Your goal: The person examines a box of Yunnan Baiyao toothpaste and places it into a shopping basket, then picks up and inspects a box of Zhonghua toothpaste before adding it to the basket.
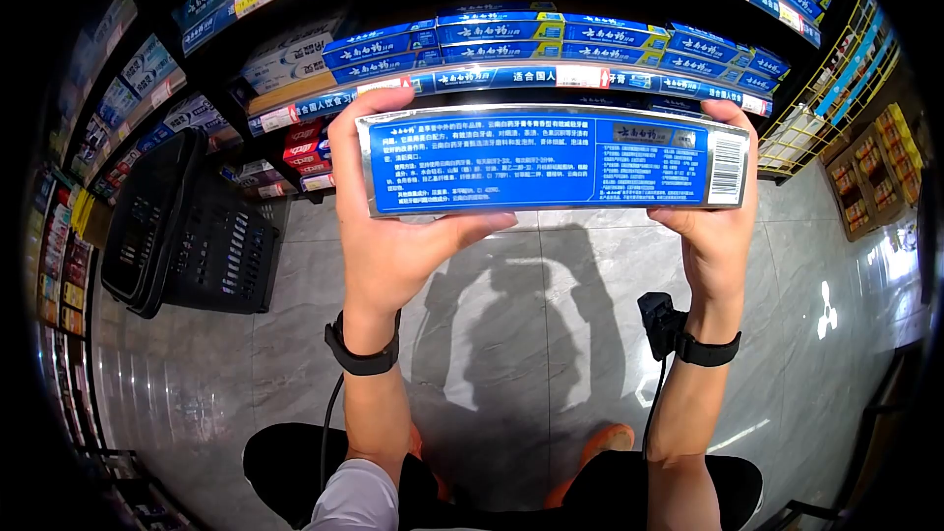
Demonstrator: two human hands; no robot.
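A long blue toothpaste box (472, 165) with silver edges is held up level in front of me, its printed text side and barcode facing my view. My left hand (388, 206) grips its left end, thumb along the lower edge and fingers over the top. At the other end, my right hand (716, 216) pinches it the same way, with the thumb under the barcode corner. Behind the box, several similar blue toothpaste boxes (500, 51) lie stacked on a shelf. Each wrist wears a black strap, and a small black device sits by the right one.
A black shopping basket (221, 251) stands on the grey tiled floor at the left. Shelf edges with price labels (580, 76) run across the front. To the right are a yellow wire rack (831, 88) and cardboard boxes of packets (870, 172). More stocked shelves line the far left.
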